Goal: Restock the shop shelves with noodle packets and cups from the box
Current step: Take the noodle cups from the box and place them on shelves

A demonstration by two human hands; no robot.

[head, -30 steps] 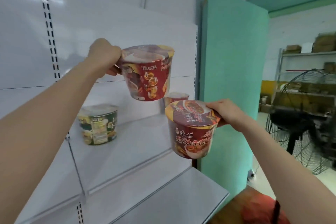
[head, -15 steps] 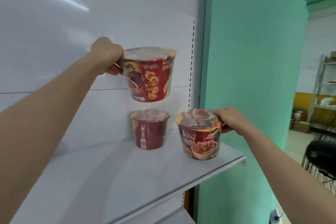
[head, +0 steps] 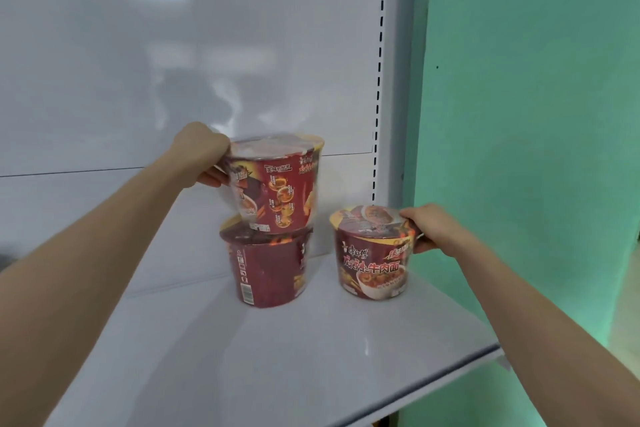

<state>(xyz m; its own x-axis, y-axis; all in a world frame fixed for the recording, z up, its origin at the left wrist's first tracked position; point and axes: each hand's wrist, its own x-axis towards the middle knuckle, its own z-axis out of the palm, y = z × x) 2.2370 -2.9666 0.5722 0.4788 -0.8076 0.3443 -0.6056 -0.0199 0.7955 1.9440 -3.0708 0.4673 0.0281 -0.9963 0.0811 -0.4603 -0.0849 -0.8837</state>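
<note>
My left hand grips the rim of a red noodle cup, which sits on top of another red cup standing on the white shelf. Just to the right, a third red noodle cup stands on the shelf near its right end. My right hand holds that cup by its rim on the right side. All three cups are upright and wrapped in clear film.
The shelf's white back panel has a slotted upright at its right edge. A teal wall rises directly right of the shelf. The shelf's front edge runs below my right forearm.
My left hand lowered its cup onto the cup standing on the shelf. My right hand set its cup down on the shelf beside them. The view moved closer to the shelf.
</note>
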